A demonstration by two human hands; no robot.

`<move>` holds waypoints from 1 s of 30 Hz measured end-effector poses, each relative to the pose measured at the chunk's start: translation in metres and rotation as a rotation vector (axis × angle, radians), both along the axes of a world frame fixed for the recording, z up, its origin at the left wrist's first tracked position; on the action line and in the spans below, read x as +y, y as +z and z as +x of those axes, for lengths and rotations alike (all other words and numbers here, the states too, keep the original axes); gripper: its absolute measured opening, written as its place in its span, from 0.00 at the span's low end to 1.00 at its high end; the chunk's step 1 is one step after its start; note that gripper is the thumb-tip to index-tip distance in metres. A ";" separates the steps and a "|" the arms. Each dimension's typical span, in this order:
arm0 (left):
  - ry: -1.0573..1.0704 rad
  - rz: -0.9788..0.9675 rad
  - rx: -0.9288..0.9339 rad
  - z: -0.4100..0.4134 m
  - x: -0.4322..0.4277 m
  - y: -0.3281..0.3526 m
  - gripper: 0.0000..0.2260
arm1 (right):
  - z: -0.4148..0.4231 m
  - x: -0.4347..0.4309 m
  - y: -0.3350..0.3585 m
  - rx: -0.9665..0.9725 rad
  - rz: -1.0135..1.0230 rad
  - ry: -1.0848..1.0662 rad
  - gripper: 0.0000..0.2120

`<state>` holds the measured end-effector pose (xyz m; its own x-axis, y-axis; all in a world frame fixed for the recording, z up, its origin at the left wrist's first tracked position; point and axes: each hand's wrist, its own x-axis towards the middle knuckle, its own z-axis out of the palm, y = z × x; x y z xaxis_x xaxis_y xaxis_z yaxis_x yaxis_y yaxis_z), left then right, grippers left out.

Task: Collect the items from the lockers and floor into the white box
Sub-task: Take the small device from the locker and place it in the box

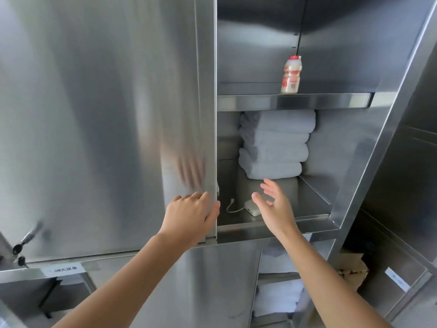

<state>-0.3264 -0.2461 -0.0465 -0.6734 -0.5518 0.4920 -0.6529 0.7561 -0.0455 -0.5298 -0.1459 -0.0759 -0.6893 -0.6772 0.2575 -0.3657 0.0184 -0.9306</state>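
The right hand (272, 204) hangs open, fingers spread, just beside the white charger (251, 208). The left hand (191, 214) grips the locker door (106, 114) by its edge.

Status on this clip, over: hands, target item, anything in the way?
Left hand holds locker door edge. Right hand open, just short of white charger on lower shelf. Towel stack behind, bottle above; nothing blocking.
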 end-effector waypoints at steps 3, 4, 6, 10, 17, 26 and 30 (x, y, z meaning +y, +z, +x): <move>-0.058 0.010 0.033 -0.033 0.010 0.008 0.21 | -0.029 0.018 0.007 0.042 0.024 -0.002 0.22; -0.064 0.008 0.036 -0.046 0.014 0.010 0.22 | -0.040 0.025 0.010 0.058 0.031 -0.002 0.22; -0.073 -0.004 0.043 -0.076 0.024 0.014 0.22 | -0.065 0.041 0.017 0.094 0.037 -0.002 0.21; -0.096 -0.036 0.025 -0.140 0.048 0.018 0.21 | -0.118 0.071 0.029 0.197 0.064 -0.026 0.22; -0.051 -0.034 -0.032 -0.194 0.063 0.005 0.22 | -0.178 0.090 0.021 0.316 0.148 0.020 0.24; 0.006 0.011 -0.024 -0.188 0.012 -0.013 0.22 | -0.189 0.034 0.003 0.344 0.204 0.160 0.25; 0.025 0.026 -0.012 -0.189 -0.013 -0.025 0.22 | -0.192 0.004 -0.004 0.362 0.241 0.213 0.24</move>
<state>-0.5150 -0.2593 -0.0710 -0.6652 -0.5810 0.4689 -0.6708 0.7409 -0.0337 -0.7220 -0.1418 -0.0794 -0.4241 -0.8633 0.2737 -0.6847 0.1079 -0.7208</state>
